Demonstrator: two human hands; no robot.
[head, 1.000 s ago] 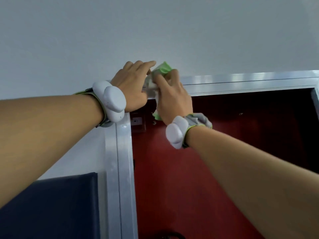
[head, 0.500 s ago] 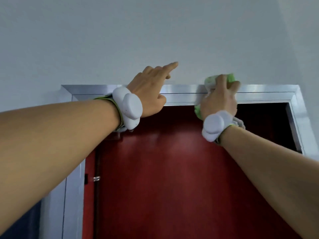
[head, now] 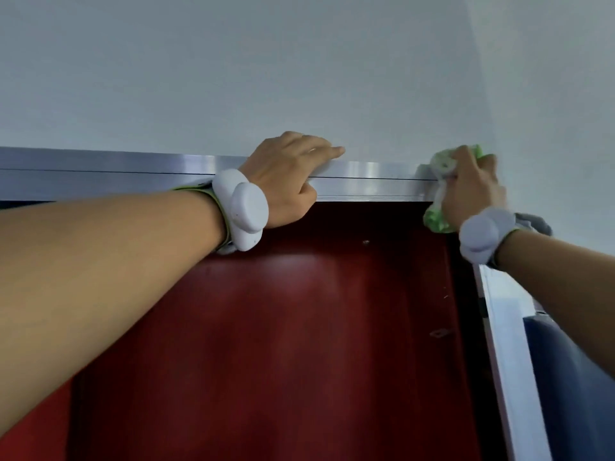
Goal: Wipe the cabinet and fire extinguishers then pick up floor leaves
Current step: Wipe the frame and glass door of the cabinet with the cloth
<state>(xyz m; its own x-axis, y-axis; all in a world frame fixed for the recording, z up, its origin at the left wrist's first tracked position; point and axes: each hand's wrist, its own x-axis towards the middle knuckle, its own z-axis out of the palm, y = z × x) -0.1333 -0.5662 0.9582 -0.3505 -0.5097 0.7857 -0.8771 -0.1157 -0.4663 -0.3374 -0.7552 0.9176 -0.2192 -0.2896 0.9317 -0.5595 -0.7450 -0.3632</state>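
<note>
Right hand (head: 472, 191), at two o'clock, clutches a green cloth (head: 439, 221) against the cabinet's metal top rail (head: 366, 181); left hand (head: 286, 181), flat and empty, braces at twelve; firm, overlapping strokes should clean best.

The cabinet's top frame (head: 366, 179) is brushed metal with a soft sheen, and the side frame (head: 509, 361) on the right looks the same. The red cabinet interior (head: 299, 327) is smooth and semi-glossy, reflecting light. The green-and-white cloth (head: 439, 194) looks soft and crumpled, the wrist devices (head: 244, 211) smooth matt plastic, the wall (head: 266, 78) matt.
</note>
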